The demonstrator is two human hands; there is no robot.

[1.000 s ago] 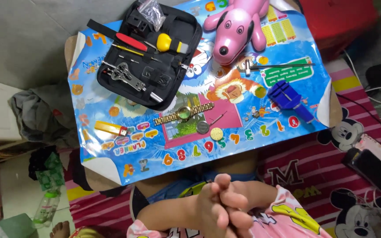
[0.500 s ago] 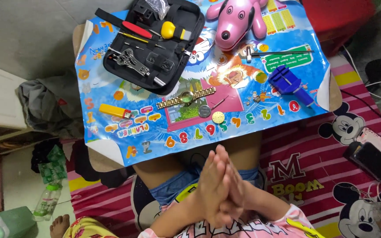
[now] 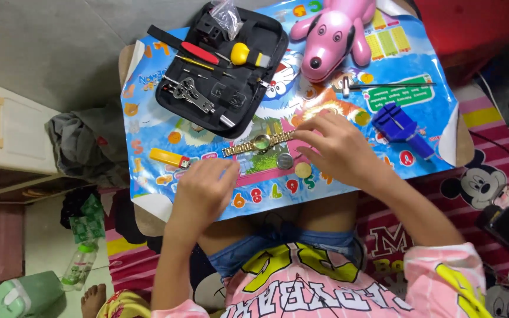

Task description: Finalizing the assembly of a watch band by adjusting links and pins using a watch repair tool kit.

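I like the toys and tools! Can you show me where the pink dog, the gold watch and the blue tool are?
pink dog [image 3: 329,36], head view, on its face.
gold watch [image 3: 261,142], head view, on its round case.
blue tool [image 3: 397,125], head view, on its blocky body.

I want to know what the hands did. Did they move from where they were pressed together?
Yes. The left hand and right hand came apart and went up onto the colourful table mat, either side of the gold metal watch.
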